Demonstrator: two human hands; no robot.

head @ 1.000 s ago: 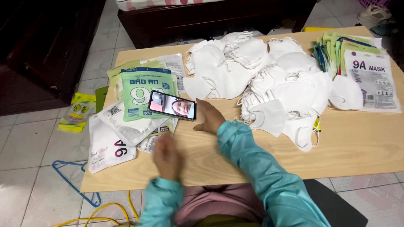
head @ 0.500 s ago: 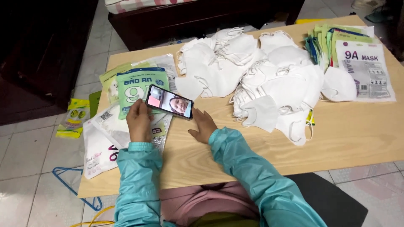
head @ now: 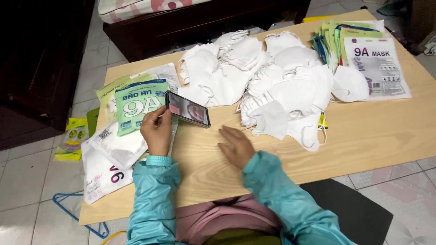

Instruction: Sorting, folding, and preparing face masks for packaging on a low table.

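- lay on the wooden table (head: 363, 136), a dark smartphone (head: 187, 108), screen lit, just left of the heap of white masks (head: 268, 81), touching the green packet (head: 138, 106)
- judged stiff, slick, fairly light, glass fragile; best gripped by the long edges
- left hand (head: 156, 129) bent at the wrist, fingers curled round the phone's left end, pinching it lightly
- right hand (head: 236, 146) palm down, flat on the bare wood just below the phone, fingers spread and relaxed, holding nothing
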